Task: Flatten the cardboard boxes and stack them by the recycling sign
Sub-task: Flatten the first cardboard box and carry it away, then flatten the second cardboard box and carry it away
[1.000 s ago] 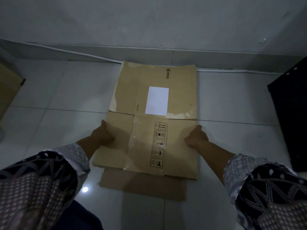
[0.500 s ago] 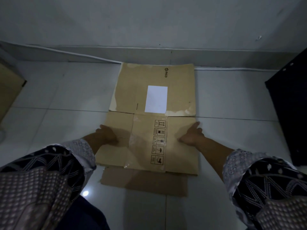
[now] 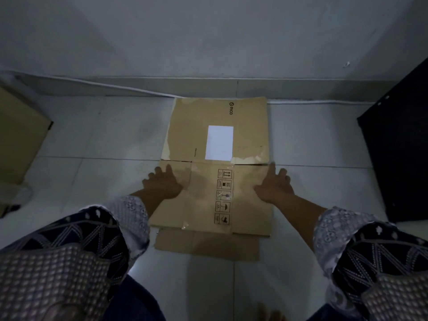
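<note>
Reaches farther forward than half a second ago, fingers now fanned out rather than bunched. Presses the left hand (image 3: 162, 185) palm-down on the left part of the near panel of the flattened cardboard box (image 3: 203, 205), outer fingers at or just past its left edge. Lays the right hand (image 3: 274, 187) palm-down across the box's right edge, longest fingertip close to the fold line, outer fingers over the floor tiles (image 3: 104, 135). Grips nothing with either hand: both spread wide, fingers straight, flat against the cardboard. Keeps the box in much the same spot as before, flat on the floor, far edge up against the foot of the wall (image 3: 208, 31), beside a white cable (image 3: 115, 85) running along the skirting. On the far panel, a white label (image 3: 219, 142) and the printed word PICO; down the near panel, a column of handling symbols (image 3: 224, 196) with clear tape alongside; from underneath, toward the viewer, a lower flap (image 3: 206, 247) poking out. Patterned sleeves (image 3: 129, 212) down to both wrists. Well apart at the left, a second cardboard box (image 3: 18, 135), still standing, only part of its outside in view, contents hidden. Well apart at the right, a dark object (image 3: 398, 158), too dim to identify.
</note>
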Demonstrator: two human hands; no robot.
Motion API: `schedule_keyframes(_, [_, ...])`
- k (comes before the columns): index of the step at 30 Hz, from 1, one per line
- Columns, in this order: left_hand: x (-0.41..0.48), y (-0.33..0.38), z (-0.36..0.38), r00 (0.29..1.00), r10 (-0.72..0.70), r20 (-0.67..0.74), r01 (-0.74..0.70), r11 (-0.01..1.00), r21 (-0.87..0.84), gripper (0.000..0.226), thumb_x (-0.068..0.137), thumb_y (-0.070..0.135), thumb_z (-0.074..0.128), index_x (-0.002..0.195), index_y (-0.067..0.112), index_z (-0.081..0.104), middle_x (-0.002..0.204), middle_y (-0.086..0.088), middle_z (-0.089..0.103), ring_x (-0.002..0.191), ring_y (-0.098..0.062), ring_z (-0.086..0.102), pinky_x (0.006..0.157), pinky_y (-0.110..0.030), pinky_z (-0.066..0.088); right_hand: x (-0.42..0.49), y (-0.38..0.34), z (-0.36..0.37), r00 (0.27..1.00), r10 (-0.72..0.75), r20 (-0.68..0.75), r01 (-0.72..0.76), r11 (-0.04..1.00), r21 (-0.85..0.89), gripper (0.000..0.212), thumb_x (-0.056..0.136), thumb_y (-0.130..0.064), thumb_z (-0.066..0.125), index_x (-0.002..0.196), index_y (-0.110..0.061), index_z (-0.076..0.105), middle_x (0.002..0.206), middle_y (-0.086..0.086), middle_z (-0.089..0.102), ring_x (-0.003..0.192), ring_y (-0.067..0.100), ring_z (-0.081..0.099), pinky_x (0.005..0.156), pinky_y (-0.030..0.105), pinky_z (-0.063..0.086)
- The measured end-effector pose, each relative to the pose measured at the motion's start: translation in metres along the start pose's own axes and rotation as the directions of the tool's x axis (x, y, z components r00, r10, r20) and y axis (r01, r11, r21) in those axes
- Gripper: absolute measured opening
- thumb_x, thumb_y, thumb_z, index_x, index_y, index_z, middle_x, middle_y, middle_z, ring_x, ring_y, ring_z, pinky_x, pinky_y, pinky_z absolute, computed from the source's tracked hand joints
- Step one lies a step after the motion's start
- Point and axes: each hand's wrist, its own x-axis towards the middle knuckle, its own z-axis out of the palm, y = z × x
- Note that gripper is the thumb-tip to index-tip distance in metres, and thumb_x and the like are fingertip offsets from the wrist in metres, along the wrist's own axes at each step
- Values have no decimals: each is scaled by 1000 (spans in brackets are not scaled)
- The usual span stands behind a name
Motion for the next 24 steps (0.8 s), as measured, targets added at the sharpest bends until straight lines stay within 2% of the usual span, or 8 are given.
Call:
schedule_keyframes(4, [-89,14,-72,992,125,-6,-125,991,54,91,90,65,45,156,19,2,161,-14,9,143,-39,24,112,-52,26,-82,3,-78,999,26,-38,-26,1000,-1,96,92,-47,58,155,-20,-9,160,17,6,144,37,19,110,49,32])
schedule_keyframes(8, [-191,17,-157,976,217,-3,-216,973,87,88,89,63,47,155,20,8,158,-15,18,140,-39,29,110,-52,28,-182,11,-170,999,45,-25,-44,998,55,94,94,-48,54,155,-21,-12,161,16,-1,146,36,14,114,48,26])
schedule_keyframes(14, [-347,17,-284,940,341,-28,-336,935,112,77,88,59,51,148,19,25,144,-15,40,130,-37,42,104,-50,36,-335,28,-307,988,112,-107,-107,993,48,91,93,-45,55,156,-21,-6,160,15,6,143,35,21,110,46,32])
schedule_keyframes(18, [-430,33,-346,906,421,-45,-410,899,151,82,90,59,48,153,20,15,151,-13,32,134,-37,37,106,-50,32,-408,45,-385,965,143,-220,-129,988,81,88,89,-44,60,153,-18,5,153,17,19,137,37,29,105,50,36])
schedule_keyframes(24, [-513,88,-401,810,574,-121,-547,813,199,81,89,59,48,154,24,15,156,-11,26,139,-36,32,110,-50,28,-483,97,-460,922,229,-311,-194,971,140,94,90,-48,57,156,-20,-5,159,15,11,143,36,21,108,50,33])
